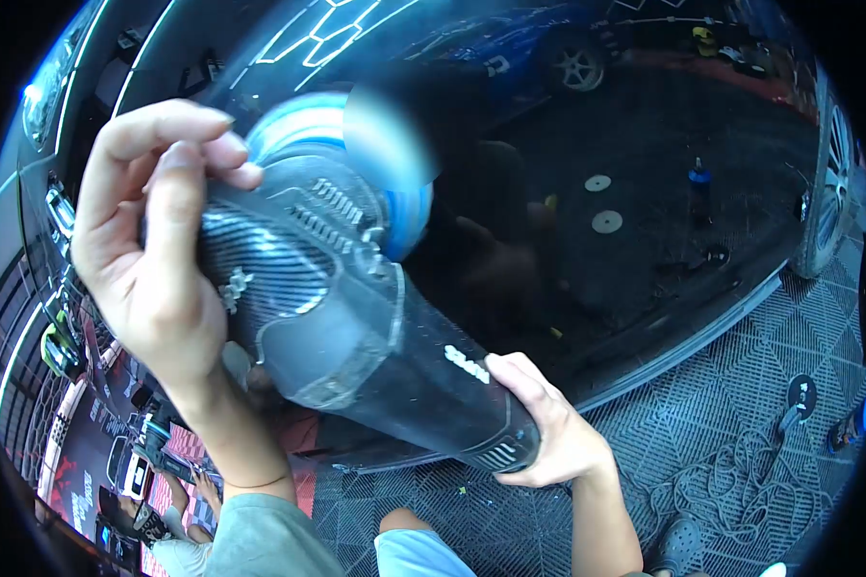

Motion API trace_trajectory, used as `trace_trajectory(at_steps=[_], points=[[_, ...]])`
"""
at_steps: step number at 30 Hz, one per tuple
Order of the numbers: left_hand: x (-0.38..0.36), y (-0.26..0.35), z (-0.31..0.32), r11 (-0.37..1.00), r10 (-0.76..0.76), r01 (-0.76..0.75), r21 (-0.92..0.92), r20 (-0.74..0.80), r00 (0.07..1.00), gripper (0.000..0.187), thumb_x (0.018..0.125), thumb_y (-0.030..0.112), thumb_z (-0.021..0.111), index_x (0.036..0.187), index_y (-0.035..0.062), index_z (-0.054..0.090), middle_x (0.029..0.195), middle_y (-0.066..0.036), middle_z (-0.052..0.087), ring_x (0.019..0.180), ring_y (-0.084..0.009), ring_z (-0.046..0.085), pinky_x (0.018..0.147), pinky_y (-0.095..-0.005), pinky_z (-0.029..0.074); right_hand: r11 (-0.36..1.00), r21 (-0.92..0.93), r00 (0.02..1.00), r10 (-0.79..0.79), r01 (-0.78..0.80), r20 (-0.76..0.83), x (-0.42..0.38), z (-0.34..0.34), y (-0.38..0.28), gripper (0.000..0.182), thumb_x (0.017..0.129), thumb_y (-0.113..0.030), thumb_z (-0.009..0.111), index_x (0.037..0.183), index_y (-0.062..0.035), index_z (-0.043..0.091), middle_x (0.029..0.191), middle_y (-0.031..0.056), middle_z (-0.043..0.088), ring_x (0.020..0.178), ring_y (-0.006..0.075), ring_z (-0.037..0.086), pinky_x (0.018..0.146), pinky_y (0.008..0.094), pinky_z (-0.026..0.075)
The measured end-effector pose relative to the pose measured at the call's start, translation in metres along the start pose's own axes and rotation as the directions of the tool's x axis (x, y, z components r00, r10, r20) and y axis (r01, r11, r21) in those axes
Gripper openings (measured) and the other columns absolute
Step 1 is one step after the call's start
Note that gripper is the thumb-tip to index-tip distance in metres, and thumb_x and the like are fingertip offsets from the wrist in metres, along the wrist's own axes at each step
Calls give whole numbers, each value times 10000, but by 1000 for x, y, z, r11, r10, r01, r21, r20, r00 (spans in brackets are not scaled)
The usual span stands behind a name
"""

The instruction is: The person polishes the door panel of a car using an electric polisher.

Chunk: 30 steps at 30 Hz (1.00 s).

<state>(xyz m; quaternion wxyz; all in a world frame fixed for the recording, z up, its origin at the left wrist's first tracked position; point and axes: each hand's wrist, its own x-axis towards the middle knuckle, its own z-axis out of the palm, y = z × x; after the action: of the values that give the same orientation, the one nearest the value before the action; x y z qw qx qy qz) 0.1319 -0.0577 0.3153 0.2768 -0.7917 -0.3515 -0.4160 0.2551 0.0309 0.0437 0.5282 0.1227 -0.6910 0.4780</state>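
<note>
A black power polisher (356, 356) crosses the middle of the view at a slant, its blue and white round pad (409, 207) against a glossy dark car panel (587, 260). Part of the pad is blurred. My left hand (159, 240) is curled round the side of the polisher's head, its thumb and fingertips bent near the pad. At the tool's rear end, my right hand (558, 428) grips the handle, with the thumb on top and fingers below.
Grey patterned floor tiles (548, 519) lie below the panel. A tangled cord (731, 490), a black disc (801, 394) and a clog (678, 548) are at the lower right. A car wheel (827, 192) stands at the right. Another person (178, 553) shows at the lower left.
</note>
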Motion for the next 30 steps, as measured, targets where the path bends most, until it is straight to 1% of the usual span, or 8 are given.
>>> trace_trajectory(at_steps=[2,4,6,12,14,19,22,30], points=[[-4,1,-1,1000,20,-21,18,18,1000,171,949,24,442,1007,-62,578,890,-124,577,759,-150,561,728,-260,468,1000,27,1000,-10,9,19,1,3,1,1080,463,10,778,1448,-101,347,1218,175,457,1067,325,513,919,372,442],[-7,1,0,1000,11,-11,-2,-28,1000,180,940,40,463,995,-62,601,829,-103,612,727,-136,580,718,-240,467,1000,16,1000,-23,23,14,1,6,4,1074,475,25,769,1452,-110,344,1225,171,448,1069,325,511,914,364,446],[-10,1,-4,1000,17,-16,20,-19,1000,186,942,33,445,999,-67,590,832,-111,600,734,-141,574,727,-248,471,997,45,998,-61,60,8,0,12,10,1071,485,34,763,1456,-117,338,1229,167,436,1074,327,508,914,370,449],[-18,-5,-16,998,56,-56,20,9,998,173,949,18,427,1004,-56,572,879,-126,571,741,-144,558,715,-243,466,997,72,1000,-16,14,26,0,20,12,1084,484,40,753,1465,-148,332,1226,182,417,1070,339,498,918,372,443],[-20,-8,-24,999,38,-38,1,41,998,171,947,16,419,1008,-55,562,878,-124,557,749,-150,550,722,-248,455,997,70,999,-31,29,24,1,23,13,1081,490,43,749,1469,-150,331,1212,184,417,1064,340,495,911,364,442],[-23,-12,-35,998,-6,5,59,16,1000,176,957,30,402,997,-48,555,894,-129,549,758,-150,552,729,-257,460,990,139,998,21,-29,59,3,29,13,1082,505,63,738,1477,-165,324,1190,163,383,1024,340,494,877,355,448],[-24,-11,-43,997,-10,7,79,33,999,169,957,28,401,987,-44,551,890,-130,544,762,-150,551,736,-261,461,996,86,998,-9,4,66,6,33,17,1095,513,72,741,1486,-184,308,1191,166,372,1004,335,494,835,343,462],[-32,-12,-57,995,21,-27,93,67,998,152,940,32,412,950,-38,547,831,-122,508,748,-167,521,727,-276,459,992,121,997,-30,20,75,13,50,22,1100,511,75,758,1480,-204,320,1223,165,377,1069,343,491,902,363,462]])
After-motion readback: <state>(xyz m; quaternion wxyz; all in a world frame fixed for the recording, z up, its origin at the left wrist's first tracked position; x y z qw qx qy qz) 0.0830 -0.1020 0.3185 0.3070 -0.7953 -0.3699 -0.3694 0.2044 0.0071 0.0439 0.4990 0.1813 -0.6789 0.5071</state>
